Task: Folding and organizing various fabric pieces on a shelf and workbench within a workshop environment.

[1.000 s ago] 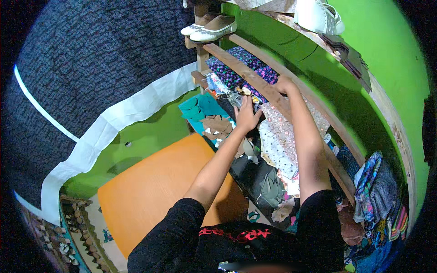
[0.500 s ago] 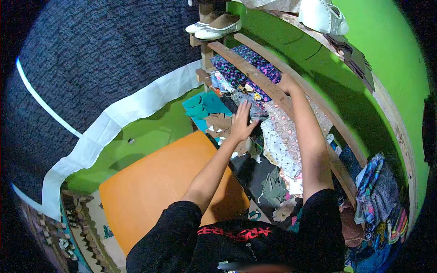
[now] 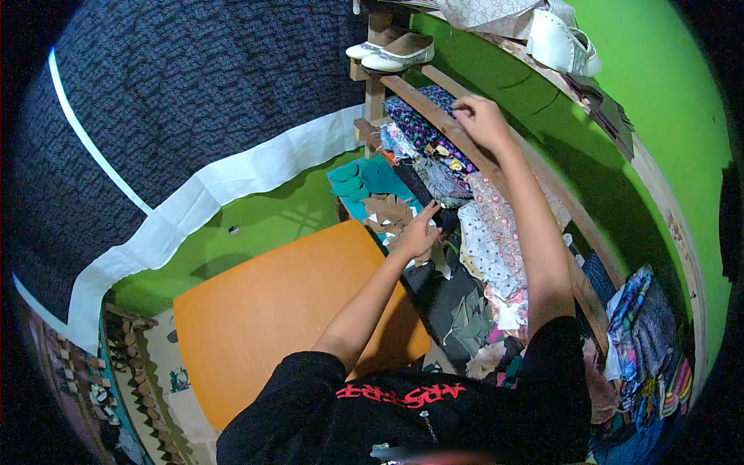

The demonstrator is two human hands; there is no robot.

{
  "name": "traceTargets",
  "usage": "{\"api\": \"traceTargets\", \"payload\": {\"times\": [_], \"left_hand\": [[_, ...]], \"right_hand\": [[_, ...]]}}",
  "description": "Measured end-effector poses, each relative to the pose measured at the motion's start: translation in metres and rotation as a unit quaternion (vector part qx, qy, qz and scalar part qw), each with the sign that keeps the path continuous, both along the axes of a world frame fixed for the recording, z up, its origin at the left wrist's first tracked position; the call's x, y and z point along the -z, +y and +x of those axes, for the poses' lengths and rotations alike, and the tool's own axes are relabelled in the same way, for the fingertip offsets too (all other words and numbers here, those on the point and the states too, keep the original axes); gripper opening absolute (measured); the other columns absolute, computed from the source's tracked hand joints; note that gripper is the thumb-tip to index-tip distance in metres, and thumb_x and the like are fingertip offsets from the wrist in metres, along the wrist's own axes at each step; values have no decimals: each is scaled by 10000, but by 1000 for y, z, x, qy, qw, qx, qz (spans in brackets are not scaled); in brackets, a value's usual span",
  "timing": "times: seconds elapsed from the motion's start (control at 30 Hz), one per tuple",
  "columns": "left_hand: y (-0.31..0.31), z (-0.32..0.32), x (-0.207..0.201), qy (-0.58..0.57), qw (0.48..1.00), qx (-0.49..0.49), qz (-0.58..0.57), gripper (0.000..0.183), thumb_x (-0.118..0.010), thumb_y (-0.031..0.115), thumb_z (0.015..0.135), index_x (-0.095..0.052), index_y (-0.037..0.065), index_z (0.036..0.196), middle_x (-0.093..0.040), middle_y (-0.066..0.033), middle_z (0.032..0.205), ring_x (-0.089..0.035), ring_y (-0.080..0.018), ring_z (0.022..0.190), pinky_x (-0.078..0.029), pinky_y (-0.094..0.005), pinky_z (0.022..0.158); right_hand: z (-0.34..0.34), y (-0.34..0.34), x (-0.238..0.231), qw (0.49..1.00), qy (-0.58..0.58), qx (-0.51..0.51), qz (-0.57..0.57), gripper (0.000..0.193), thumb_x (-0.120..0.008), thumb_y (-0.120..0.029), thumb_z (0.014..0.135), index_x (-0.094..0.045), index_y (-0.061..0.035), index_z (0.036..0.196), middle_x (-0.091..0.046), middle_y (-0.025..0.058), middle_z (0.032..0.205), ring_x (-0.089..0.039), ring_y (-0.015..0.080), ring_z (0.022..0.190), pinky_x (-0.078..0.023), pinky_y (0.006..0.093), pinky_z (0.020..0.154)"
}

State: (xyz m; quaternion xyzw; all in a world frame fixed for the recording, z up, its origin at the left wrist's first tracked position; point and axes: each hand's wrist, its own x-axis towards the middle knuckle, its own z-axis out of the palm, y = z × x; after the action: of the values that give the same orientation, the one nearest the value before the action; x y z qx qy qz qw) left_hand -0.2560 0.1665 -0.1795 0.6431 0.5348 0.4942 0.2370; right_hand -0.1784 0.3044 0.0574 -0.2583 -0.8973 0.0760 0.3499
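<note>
My right hand (image 3: 482,124) is raised at the wooden rails, over a folded dark cloth with purple flowers (image 3: 422,128). Its fingers are bent in, and whatever they may hold is hidden. Lower down, my left hand (image 3: 418,236) has its fingers stretched out, the tips by the edge of a crumpled grey-blue cloth (image 3: 446,182). Beside that hand lie brown scraps (image 3: 387,211) and teal cut pieces (image 3: 368,177). Between my forearms hang a white dotted cloth (image 3: 482,246) and a beige flowered cloth (image 3: 500,221).
An orange tabletop (image 3: 287,302) stands left of the shelf. Two long wooden rails (image 3: 442,118) run beside my right arm. White flat shoes (image 3: 399,54) sit at the shelf's far end, and a white shoe (image 3: 562,43) higher up. Bundled cloths (image 3: 643,333) lie at the right.
My right hand has come up from between the rails, off the flowered cloth. My left hand has moved slightly down and right, its fingers less spread. The whole view has shifted a little.
</note>
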Motion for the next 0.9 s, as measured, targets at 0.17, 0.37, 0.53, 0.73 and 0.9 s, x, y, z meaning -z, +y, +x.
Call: {"api": "traceTargets", "payload": {"times": [0.17, 0.37, 0.53, 0.73, 0.9], "left_hand": [[-1, -8, 16, 32, 999, -29, 12, 608, -562, 206, 722, -316, 50, 1255, -186, -124, 1369, -357, -323, 1156, -316, -370, 938], [-6, 4, 21, 85, 995, -8, -60, 692, -573, 245, 708, -248, 101, 1303, -136, -80, 1390, -379, -302, 1144, -351, -383, 897], [-10, -14, 49, 48, 996, -20, -72, 692, -579, 288, 685, -284, 125, 1289, -184, -199, 1351, -312, -333, 1186, -292, -381, 954], [-4, -30, 48, 9, 986, -32, -162, 648, -572, 242, 731, -279, 0, 1255, -272, -224, 1301, -258, -328, 1217, -228, -370, 993], [16, -83, 59, -87, 992, -84, -24, 499, -606, 229, 702, -430, 3, 1110, -480, -214, 1072, -471, -319, 1001, -375, -373, 858]], "right_hand": [[-49, -58, 52, 996, -62, -54, 25, 171, -572, -174, 697, -618, -53, 808, -569, 133, 761, -562, 273, 719, -456, 354, 659], [-17, -51, 155, 932, -294, 185, 104, 286, -650, -208, 636, -631, -117, 906, -428, 104, 1137, -392, 277, 1053, -398, 411, 796], [-15, -54, 178, 931, -268, 231, 87, 322, -506, -165, 751, -552, -165, 1070, -355, 74, 1222, -360, 262, 1059, -371, 431, 801], [-34, -66, 173, 904, -300, 293, 78, 308, -448, -161, 779, -532, -84, 1066, -411, 98, 1136, -366, 273, 1026, -304, 441, 862], [-92, -60, 167, 967, -90, 136, 197, 399, -576, -137, 666, -511, 18, 1027, -420, 229, 1100, -382, 349, 1036, -273, 436, 921]]}}
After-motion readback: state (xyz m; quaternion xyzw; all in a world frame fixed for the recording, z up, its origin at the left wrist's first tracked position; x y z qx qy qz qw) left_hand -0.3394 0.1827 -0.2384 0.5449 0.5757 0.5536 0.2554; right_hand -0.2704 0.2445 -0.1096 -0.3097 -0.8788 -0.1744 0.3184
